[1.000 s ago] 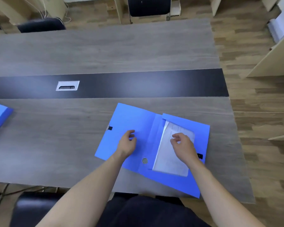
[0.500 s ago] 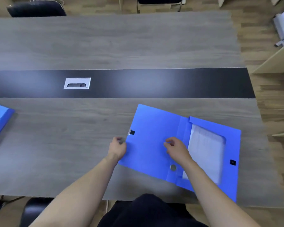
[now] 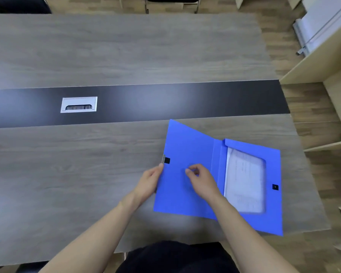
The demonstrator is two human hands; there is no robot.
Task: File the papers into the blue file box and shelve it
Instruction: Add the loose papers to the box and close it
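Observation:
The blue file box (image 3: 182,196) lies open on the near right part of the grey table (image 3: 67,174). White papers (image 3: 244,180) sit in its right half, behind a blue frame flap. My left hand (image 3: 149,183) grips the lid's left edge just below the black clasp (image 3: 166,160), and that edge is tilted up off the table. My right hand (image 3: 202,179) rests over the inside of the lid with fingers curled and thumb near the index finger, holding nothing. A second black clasp (image 3: 275,186) sits on the box's right rim.
A silver cable port (image 3: 79,104) is set in the table's dark centre strip. Light wooden shelving (image 3: 323,62) stands to the right of the table. A chair base (image 3: 171,2) shows beyond the far edge. The box lies close to the table's right end.
My right hand left the papers and moved onto the lid. My left hand shifted to the lid's left edge and raised it slightly. The view swung left, so the box appears further right.

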